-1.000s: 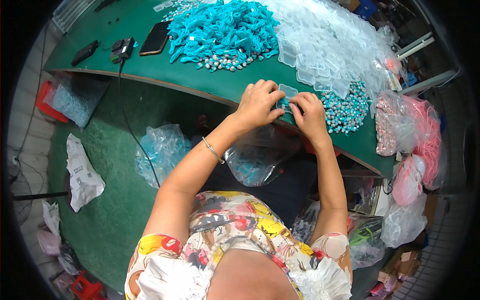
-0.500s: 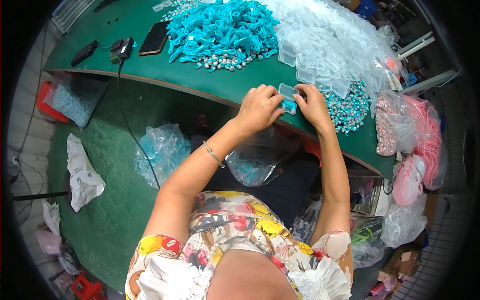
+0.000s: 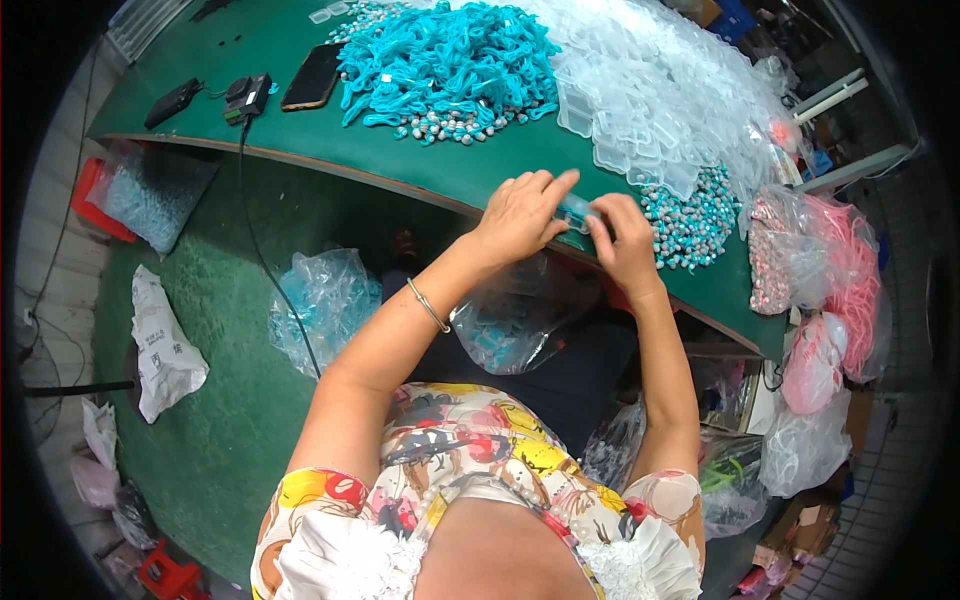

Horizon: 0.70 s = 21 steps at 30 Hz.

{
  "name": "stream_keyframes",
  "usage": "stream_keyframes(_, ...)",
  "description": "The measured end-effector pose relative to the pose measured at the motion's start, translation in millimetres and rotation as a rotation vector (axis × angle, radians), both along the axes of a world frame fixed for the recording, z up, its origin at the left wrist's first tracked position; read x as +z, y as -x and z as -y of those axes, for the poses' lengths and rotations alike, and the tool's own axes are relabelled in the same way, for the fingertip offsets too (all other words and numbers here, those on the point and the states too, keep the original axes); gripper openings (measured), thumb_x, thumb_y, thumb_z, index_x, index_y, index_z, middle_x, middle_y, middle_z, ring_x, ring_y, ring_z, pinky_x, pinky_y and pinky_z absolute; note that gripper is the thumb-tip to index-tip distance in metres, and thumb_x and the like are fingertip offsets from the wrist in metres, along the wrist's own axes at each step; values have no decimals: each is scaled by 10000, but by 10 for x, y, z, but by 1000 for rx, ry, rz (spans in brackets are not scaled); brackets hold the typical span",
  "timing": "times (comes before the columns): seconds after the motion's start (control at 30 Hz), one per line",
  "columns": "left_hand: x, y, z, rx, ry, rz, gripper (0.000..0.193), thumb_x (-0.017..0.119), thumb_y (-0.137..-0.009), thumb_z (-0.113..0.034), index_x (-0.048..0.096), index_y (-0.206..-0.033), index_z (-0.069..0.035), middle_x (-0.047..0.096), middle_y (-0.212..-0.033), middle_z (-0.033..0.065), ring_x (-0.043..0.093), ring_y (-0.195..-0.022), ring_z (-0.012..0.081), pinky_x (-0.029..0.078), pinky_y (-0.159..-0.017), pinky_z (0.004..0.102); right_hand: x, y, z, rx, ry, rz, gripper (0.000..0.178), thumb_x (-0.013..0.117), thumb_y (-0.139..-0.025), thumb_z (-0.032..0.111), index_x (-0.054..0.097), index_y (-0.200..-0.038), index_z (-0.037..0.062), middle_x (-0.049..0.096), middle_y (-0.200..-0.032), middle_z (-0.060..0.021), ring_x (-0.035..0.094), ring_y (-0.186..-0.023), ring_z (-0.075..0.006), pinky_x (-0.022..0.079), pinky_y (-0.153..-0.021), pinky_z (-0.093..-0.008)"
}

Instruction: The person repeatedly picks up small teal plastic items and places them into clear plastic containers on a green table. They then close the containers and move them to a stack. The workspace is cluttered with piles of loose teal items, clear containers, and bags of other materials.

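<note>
Both hands pinch one small clear plastic case with turquoise contents [image 3: 578, 212] at the green counter [image 3: 420, 165] edge, left hand [image 3: 517, 215] and right hand [image 3: 622, 243] gripping opposite ends. Pressing the halves squarely together, with fingertips clear of the seam, should close it cleanly. More clear cases [image 3: 650, 110] lie just beyond the grip.

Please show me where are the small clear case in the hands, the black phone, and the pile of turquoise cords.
small clear case [image 3: 577, 211], head view, on its end showing between the hands.
black phone [image 3: 312, 76], head view, screen middle.
turquoise cords [image 3: 450, 55], head view, pile's middle.
</note>
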<state>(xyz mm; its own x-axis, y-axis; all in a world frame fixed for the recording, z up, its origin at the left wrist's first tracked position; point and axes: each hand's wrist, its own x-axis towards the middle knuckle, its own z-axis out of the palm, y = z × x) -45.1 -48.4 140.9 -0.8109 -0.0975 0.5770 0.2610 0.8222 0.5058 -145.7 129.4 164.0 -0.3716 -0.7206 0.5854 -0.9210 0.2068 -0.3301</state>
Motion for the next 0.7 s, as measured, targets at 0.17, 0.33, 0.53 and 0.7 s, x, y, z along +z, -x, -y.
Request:
stream_keyframes(0.17,-18,77,27,-74,78,-4,285,675,-873,-228,614,-1097,-61,559,-945,101,585,-882,317,474,-762,436,-101,-38,24,-4,-11,-69,333,748,-777,102,617,-1072,21,609,-1005,-160,599,-923,-351,495,-773,-432)
stream_keyframes(0.33,-64,-1,143,-179,-86,0,196,640,-911,-227,632,-982,-45,546,-874,128,584,-786,345,481,-687,439,-27,-143,95,22,-50,337,206,720,-814,92,663,-996,13,603,-850,-115,603,-773,-260,476,-672,-361)
stream_keyframes(0.53,-15,-197,16,-88,-201,-47,178,645,-904,-215,650,-886,-38,564,-826,132,600,-745,344,487,-643,436,103,295,237,212,-44,544,186,710,-841,170,700,-978,45,629,-839,-98,598,-771,-210,453,-701,-336)
stream_keyframes(0.7,-160,-459,-323,-192,-102,82,213,671,-874,-265,661,-887,-52,571,-823,126,615,-749,334,503,-647,440,-33,792,288,-369,-254,-375,147,748,-783,186,701,-906,121,646,-994,-27,571,-996,-251,370,-870,-470)
